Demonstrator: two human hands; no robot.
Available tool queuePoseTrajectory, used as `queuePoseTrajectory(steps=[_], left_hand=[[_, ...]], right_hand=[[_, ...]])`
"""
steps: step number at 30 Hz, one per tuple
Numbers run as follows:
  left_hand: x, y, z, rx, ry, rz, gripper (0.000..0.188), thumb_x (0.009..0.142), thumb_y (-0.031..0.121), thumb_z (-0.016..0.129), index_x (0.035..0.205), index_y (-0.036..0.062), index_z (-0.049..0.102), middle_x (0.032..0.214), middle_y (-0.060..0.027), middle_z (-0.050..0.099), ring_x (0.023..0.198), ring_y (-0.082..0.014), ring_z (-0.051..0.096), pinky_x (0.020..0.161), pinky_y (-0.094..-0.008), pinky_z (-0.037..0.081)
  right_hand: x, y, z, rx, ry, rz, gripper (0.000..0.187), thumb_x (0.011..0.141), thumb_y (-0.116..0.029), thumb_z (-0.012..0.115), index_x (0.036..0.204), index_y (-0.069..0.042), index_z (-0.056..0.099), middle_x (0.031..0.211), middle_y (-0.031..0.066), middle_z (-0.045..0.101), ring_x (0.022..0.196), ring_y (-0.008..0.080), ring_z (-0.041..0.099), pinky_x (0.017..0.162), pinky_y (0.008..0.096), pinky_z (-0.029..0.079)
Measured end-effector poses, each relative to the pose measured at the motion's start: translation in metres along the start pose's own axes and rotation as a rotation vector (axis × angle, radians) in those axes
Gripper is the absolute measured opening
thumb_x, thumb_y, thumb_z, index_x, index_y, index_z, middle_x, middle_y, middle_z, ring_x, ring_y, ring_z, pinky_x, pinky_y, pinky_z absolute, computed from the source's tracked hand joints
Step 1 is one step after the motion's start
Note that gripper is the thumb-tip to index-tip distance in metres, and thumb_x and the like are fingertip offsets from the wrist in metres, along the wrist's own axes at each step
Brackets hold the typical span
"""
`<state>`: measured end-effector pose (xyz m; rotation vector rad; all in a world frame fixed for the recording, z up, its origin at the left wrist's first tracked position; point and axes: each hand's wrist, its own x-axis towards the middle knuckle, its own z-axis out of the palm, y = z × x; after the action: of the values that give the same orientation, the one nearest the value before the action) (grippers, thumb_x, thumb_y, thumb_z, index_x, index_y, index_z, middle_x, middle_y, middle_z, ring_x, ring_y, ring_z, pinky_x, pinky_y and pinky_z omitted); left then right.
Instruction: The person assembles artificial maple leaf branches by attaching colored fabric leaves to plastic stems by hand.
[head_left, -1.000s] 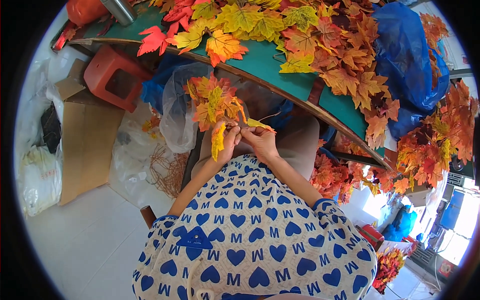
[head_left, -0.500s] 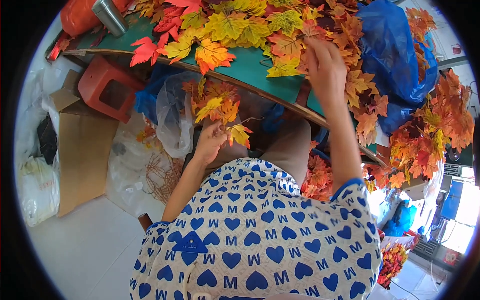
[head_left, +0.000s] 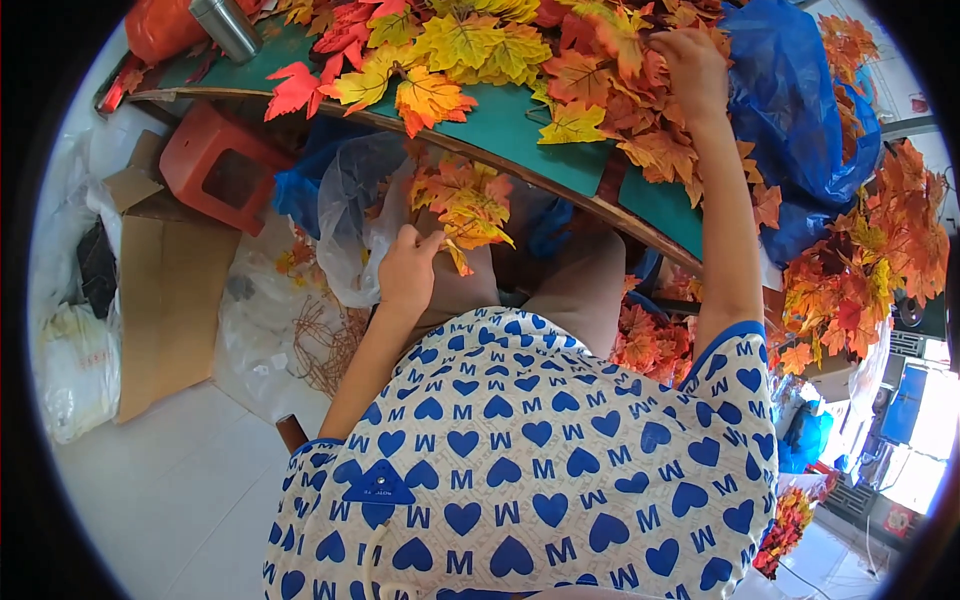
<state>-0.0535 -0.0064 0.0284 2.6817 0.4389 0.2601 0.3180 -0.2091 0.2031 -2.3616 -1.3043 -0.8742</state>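
Observation:
My left hand (head_left: 408,272) is closed in a pinch on the stems of a small bunch of artificial maple leaves (head_left: 466,205), orange and yellow, held above my lap just below the table edge. Over the table, my right hand (head_left: 693,72) reaches into a heap of orange artificial maple leaves (head_left: 655,152). Its fingers are curled onto a leaf there; the leaves partly hide the fingertips. Yellow-green maple leaves (head_left: 480,45) and red ones (head_left: 295,90) lie further left on the green tabletop (head_left: 505,125).
A steel flask (head_left: 228,28) stands at the table's far left. Below it are a red plastic stool (head_left: 215,165) and a cardboard box (head_left: 170,310). A blue plastic bag (head_left: 785,110) bulges at the table's right. More orange leaves (head_left: 865,270) hang beyond it.
My right hand has moved right and farther away, and orange leaves in the heap have shifted. The bunch in my left hand has turned and moved slightly right.

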Motion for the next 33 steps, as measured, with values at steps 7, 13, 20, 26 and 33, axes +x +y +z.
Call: queuePoseTrajectory(steps=[7, 13, 20, 26, 33], left_hand=[[0.016, -0.017, 0.017, -0.093, -0.062, 0.070, 0.017, 0.077, 0.002, 0.054, 0.092, 0.0030, 0.061, 0.080, -0.0117, 0.052, 0.076, -0.0295, 0.056, 0.064, -0.0375, 0.047], [0.003, -0.057, 0.045, -0.466, -0.240, 0.245, 0.019, 0.073, -0.004, 0.052, 0.088, -0.0009, 0.062, 0.077, -0.0155, 0.053, 0.077, -0.0296, 0.053, 0.069, -0.0374, 0.044], [0.021, -0.032, -0.001, -0.188, 0.000, 0.095, 0.014, 0.073, 0.001, 0.060, 0.082, 0.0063, 0.068, 0.075, -0.0156, 0.052, 0.077, -0.0307, 0.053, 0.067, -0.0372, 0.043], [0.038, -0.014, -0.003, -0.524, -0.036, 0.054, 0.019, 0.074, 0.005, 0.067, 0.094, 0.0052, 0.069, 0.078, -0.0103, 0.060, 0.073, -0.0214, 0.058, 0.063, -0.0305, 0.045], [0.030, 0.034, -0.003, -1.396, -0.094, -0.322, 0.013, 0.082, 0.002, 0.062, 0.093, -0.0033, 0.060, 0.079, -0.0056, 0.063, 0.068, -0.0113, 0.059, 0.064, -0.0207, 0.046]], right_hand=[[0.023, 0.012, -0.039, 0.211, -0.041, 0.458, 0.018, 0.081, -0.020, 0.068, 0.093, -0.007, 0.070, 0.082, 0.0067, 0.068, 0.076, 0.0129, 0.065, 0.068, 0.0263, 0.051], [-0.004, 0.054, -0.042, 1.037, 0.179, 0.705, 0.024, 0.082, -0.007, 0.065, 0.103, 0.004, 0.061, 0.097, 0.0113, 0.064, 0.086, 0.0166, 0.063, 0.074, 0.0245, 0.051], [-0.074, -0.116, -0.040, 1.479, 0.245, 0.777, 0.010, 0.084, 0.000, 0.060, 0.093, 0.005, 0.059, 0.095, 0.0109, 0.061, 0.088, 0.0189, 0.061, 0.079, 0.0281, 0.052], [-0.133, -0.232, 0.001, 1.627, 0.155, 1.005, 0.006, 0.081, 0.002, 0.063, 0.087, 0.001, 0.061, 0.078, 0.0074, 0.063, 0.070, 0.0176, 0.064, 0.065, 0.0266, 0.054], [-0.154, -0.264, 0.030, 1.607, 0.213, 1.076, 0.008, 0.079, 0.004, 0.066, 0.085, 0.002, 0.061, 0.084, 0.0049, 0.063, 0.073, 0.0121, 0.060, 0.066, 0.0236, 0.050]])
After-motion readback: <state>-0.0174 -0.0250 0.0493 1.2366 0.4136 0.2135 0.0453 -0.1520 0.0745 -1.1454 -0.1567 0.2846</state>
